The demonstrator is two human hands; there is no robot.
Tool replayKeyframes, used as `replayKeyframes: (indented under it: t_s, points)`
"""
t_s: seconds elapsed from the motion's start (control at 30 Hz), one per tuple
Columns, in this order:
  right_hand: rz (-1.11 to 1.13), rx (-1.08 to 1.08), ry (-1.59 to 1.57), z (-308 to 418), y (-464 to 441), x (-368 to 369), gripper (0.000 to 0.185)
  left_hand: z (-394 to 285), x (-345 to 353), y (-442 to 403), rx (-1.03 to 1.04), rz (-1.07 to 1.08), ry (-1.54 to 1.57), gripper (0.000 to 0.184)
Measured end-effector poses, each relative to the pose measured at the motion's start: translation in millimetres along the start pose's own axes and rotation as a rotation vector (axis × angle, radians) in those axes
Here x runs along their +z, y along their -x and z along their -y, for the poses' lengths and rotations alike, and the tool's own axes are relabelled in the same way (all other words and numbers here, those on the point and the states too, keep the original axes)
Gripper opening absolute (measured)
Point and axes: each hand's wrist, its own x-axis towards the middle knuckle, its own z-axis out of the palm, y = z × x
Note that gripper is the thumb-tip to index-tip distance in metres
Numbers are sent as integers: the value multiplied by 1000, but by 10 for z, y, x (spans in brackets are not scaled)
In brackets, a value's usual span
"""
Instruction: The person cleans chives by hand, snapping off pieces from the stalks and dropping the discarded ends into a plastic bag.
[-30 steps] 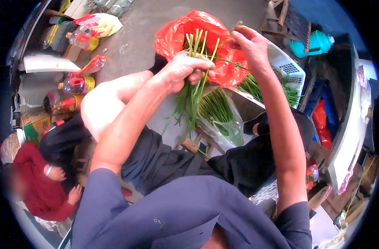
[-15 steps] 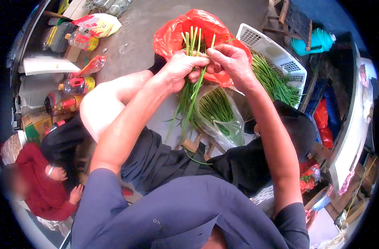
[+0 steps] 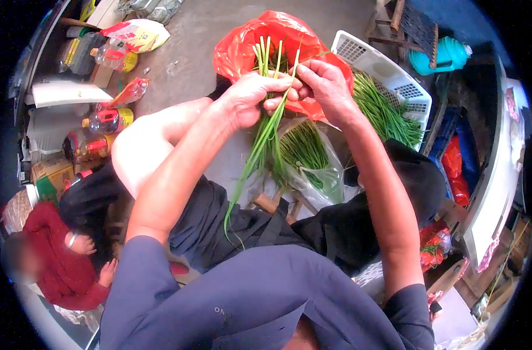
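My left hand (image 3: 251, 99) is closed round a loose bunch of long green chives (image 3: 259, 140), pale stem ends up and leaves trailing down over my lap. Beside it, my right hand (image 3: 327, 84) pinches at a single chive stalk near its upper end, fingertips almost touching the left hand. Both hands hang over the near rim of an open red plastic bag (image 3: 234, 49), where some green bits show. Below them stands a clear plastic bag (image 3: 330, 184) with more chives packed upright. On the right, a white slotted crate (image 3: 417, 111) holds a large heap of chives.
Bottles (image 3: 108, 121) and packages line the left side. A person in a red sleeve (image 3: 62, 274) sits at lower left, hands near the lap. A woven-seat chair (image 3: 414, 29) and a turquoise jug (image 3: 443, 56) stand at upper right. A small wooden stool (image 3: 266, 202) shows between my legs.
The stalk between my hands has shifted, and its long leaves now hang lower and further left over my lap. A leaf that lay across my lap is no longer seen there.
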Motion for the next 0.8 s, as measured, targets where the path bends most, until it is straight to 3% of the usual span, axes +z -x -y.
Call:
replayKeyframes:
  t_s: [0.2, 0.37, 0.6, 0.73, 0.8]
  points:
    - [-24, -20, 17, -7, -15, 15, 21, -3, -5, -18, -19, 19, 25, 25]
    - [-176, -151, 146, -94, -102, -51, 24, -29, 51, 31, -36, 14, 31, 23]
    - [-362, -138, 139, -78, -194, -103, 22, 2, 27, 43, -24, 59, -38, 23]
    - [-378, -105, 107, -129, -276, -160, 22, -82, 87, 115, -12, 111, -38, 25]
    - [-316, -198, 112, -185, -321, -133, 24, -148, 118, 157, -1, 113, -47, 26]
